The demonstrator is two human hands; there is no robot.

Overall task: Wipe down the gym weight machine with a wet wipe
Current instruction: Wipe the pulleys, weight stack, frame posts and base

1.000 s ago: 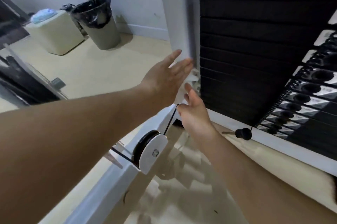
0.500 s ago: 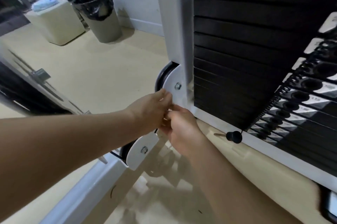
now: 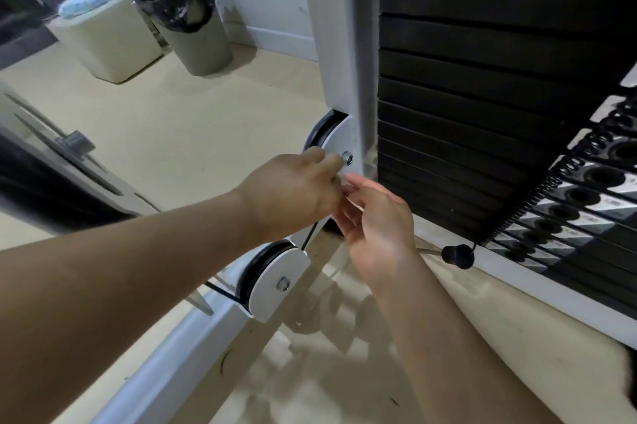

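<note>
Here, a person's two bare hands met low on the white upright post (image 3: 339, 44) of a gym weight machine (image 3: 358, 106), seen from a head-worn camera looking down.

The left hand (image 3: 293, 192) reached in with its back to the lens, its fingers curled against the white side plate of the upper pulley (image 3: 336, 144), just beside the plate's bolt (image 3: 346, 158). Whether those fingers pinched anything could not be told. The right hand (image 3: 375, 216) hovered just beside it, palm turned toward the left hand, thumb up and fingers loose, gripping nothing. The wet wipe could not be made out; the spot where the fingertips of both hands met was hidden by the left hand.

To the right of the post stood the black weight stack (image 3: 482, 85). A selector pin (image 3: 456, 256) with a black knob hung near the foot of the stack on a black coiled cord (image 3: 551, 189). Below the hands sat the lower pulley (image 3: 275, 280), with a black cable (image 3: 309, 234) running up from it toward the upper one.

Across the pale floor (image 3: 206, 120), against the far wall, a bin (image 3: 203, 40) with a black liner stood next to a cream box (image 3: 107, 40) with a blue-and-white packet (image 3: 82, 1) on top.
</note>
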